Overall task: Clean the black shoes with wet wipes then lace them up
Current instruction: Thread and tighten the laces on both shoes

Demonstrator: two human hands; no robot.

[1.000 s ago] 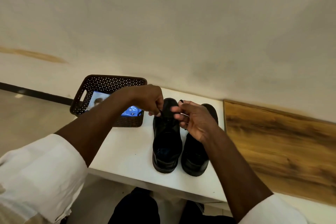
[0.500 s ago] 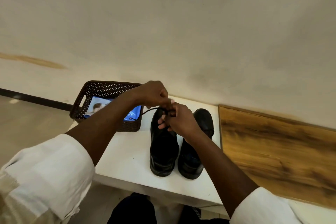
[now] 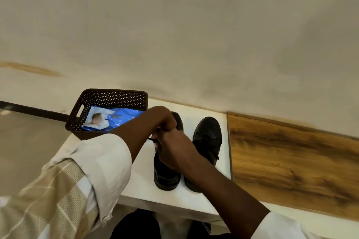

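White table (image 3: 139,182): both hands' fingers (image 3: 165,132) pinching lace (image 3: 150,139).

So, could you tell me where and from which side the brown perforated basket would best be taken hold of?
Probably by the cut-out handle slot in the brown perforated basket's left end wall, coming from its left side. That end is open to reach, while the left hand and forearm cross its right end.

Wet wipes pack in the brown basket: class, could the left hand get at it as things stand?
Probably yes. The wet wipes pack lies uncovered in the open-topped basket, just beside the left hand. But that hand is busy pinching the lace of the left shoe, so it must let go first.
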